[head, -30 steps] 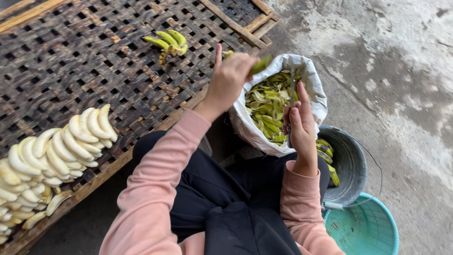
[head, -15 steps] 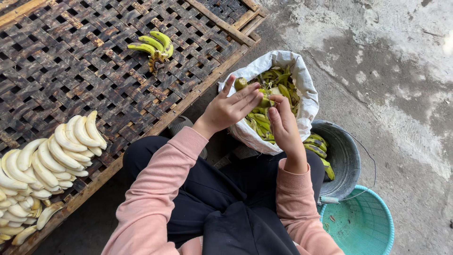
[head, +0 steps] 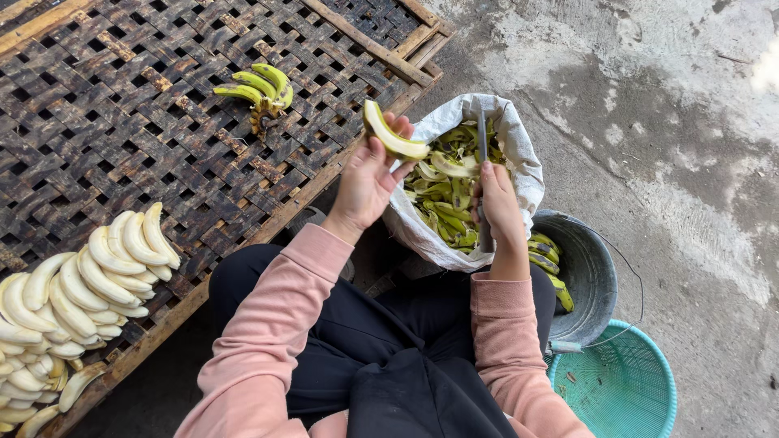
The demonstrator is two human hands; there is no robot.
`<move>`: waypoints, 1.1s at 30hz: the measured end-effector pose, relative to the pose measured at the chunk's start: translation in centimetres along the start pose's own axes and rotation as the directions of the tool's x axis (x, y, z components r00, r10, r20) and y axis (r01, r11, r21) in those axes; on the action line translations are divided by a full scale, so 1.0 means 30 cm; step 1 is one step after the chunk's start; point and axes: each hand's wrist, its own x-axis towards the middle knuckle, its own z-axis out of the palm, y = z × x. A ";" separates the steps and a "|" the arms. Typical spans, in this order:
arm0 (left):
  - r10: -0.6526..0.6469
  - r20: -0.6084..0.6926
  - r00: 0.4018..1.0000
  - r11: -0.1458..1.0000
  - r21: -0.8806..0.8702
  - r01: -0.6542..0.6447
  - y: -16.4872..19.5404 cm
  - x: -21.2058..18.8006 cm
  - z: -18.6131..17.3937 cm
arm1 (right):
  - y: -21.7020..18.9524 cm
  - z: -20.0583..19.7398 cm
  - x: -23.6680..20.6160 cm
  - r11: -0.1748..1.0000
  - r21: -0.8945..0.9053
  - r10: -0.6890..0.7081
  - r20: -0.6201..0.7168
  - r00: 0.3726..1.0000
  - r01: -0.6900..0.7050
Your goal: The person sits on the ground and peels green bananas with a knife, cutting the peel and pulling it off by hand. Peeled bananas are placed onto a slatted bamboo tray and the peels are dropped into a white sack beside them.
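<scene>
The person sits low on the grey concrete floor (head: 690, 162), knees drawn up, in a pink long-sleeved top and dark trousers. The left hand (head: 369, 182) is raised over the edge of the sack with its fingers curled round a curved green-skinned banana (head: 392, 138), which lies across the fingertips with its pale cut side facing up. The right hand (head: 497, 203) is closed round the handle of a slim knife with a grey blade (head: 482, 142); the blade points away from the body, upright over the mouth of the sack, apart from the banana.

Just beyond both hands stands an open white woven plastic sack (head: 519, 162), filled with strips of green banana peel (head: 450, 199). To its right is a dark grey metal bucket (head: 588, 276) with more green peel hanging over its rim, and near that, at the lower right, a teal plastic basket with a mesh wall (head: 625, 389).

To the left lies a big dark woven bamboo drying rack with wooden edge slats (head: 122, 122). On it, well apart from the hands, rests a small bunch of unpeeled green bananas (head: 260, 88). Along its lower left edge lie rows of peeled, cream-coloured bananas (head: 81, 284), packed side by side.
</scene>
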 end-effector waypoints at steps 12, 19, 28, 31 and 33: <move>-0.021 0.079 0.997 0.760 0.649 -0.035 -0.216 -0.038 -0.048 | -0.102 0.126 -0.120 0.924 0.160 -0.365 0.107 0.925 0.346; -0.234 0.045 0.971 0.967 0.118 0.227 -0.196 -0.011 -0.076 | -0.048 0.070 -0.070 0.868 0.483 -0.173 0.081 0.982 0.113; -0.016 -0.155 0.988 0.972 0.229 0.052 -0.100 0.045 -0.113 | -0.040 0.014 -0.060 0.930 -0.027 -0.367 -0.112 0.923 0.367; -0.091 -0.158 0.983 0.689 0.703 0.176 -0.162 0.028 -0.074 | -0.079 0.074 -0.101 0.817 -0.273 -0.525 0.009 0.851 0.507; -0.164 -0.265 0.950 0.222 0.929 0.297 -0.203 -0.001 -0.043 | -0.103 0.125 -0.129 0.746 -0.339 -0.583 0.082 0.808 0.573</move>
